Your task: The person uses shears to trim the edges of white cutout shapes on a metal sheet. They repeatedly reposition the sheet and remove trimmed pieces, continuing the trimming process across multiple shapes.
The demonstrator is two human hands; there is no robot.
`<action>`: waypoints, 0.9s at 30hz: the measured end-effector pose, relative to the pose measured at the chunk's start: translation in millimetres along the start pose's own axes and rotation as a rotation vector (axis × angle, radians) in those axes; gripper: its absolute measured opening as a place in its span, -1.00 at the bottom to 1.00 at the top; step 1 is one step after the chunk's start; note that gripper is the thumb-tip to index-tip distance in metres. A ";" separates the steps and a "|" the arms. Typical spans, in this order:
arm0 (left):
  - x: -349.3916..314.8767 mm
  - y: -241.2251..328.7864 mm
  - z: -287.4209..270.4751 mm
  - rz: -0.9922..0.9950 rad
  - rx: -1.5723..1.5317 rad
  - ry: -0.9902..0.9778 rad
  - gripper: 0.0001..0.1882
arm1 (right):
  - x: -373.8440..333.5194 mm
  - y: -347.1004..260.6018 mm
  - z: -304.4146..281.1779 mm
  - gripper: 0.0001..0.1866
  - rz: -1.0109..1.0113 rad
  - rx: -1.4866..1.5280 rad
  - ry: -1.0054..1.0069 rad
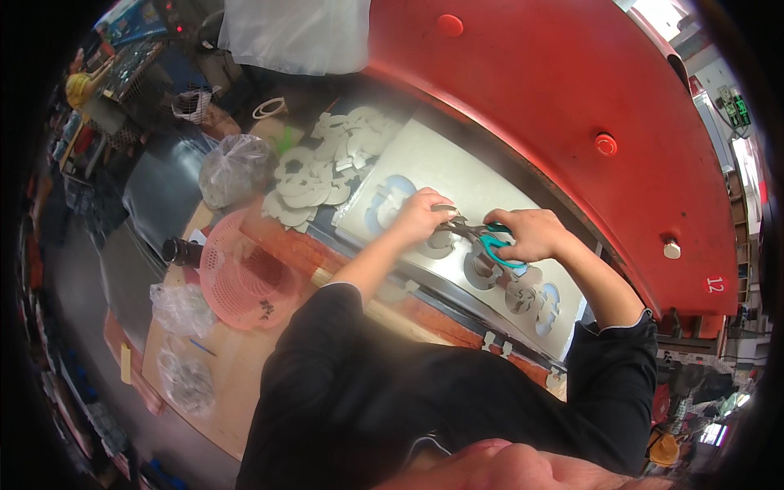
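Observation:
My right hand [529, 235] is closed on scissors [495, 247] with teal handles, whose dark blades point left toward my other hand. Between the fingertips of my left hand [420, 214] is a thin grey flat piece [443, 240], partly hidden by the fingers. The scissor blades meet or overlap this piece; I cannot tell whether they are cutting. Both hands are over a pale, slanted plate [433, 151] with rounded, shiny shapes on it. More grey cut-out shapes [523, 294] lie on the plate below my right hand.
Left of the plate is a pile of grey flat cut-outs [306, 188]. A pink perforated basket [224, 269] and filled clear plastic bags [237, 167] stand on the wooden table [241, 367]. A red machine body [555, 90] with round buttons rises behind the plate.

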State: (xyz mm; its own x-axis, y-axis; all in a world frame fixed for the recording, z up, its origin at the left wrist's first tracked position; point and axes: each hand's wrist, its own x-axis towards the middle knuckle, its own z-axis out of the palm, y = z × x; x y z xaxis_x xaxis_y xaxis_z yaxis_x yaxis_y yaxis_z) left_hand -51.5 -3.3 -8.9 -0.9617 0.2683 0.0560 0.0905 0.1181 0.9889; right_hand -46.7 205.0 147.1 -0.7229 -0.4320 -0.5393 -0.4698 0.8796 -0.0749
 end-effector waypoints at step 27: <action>-11.6 0.9 14.3 -0.283 -0.206 0.186 -0.84 | 76.3 -9.9 134.5 -0.41 0.365 0.635 1.139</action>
State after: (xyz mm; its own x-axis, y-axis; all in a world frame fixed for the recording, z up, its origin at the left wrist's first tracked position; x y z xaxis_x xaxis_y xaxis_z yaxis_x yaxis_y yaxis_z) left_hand -36.6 7.4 -10.6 -0.9732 0.0731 -0.2178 -0.2209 -0.0366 0.9746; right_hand -29.2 190.2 -6.1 -0.9153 0.1927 0.3537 -0.0731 0.7842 -0.6162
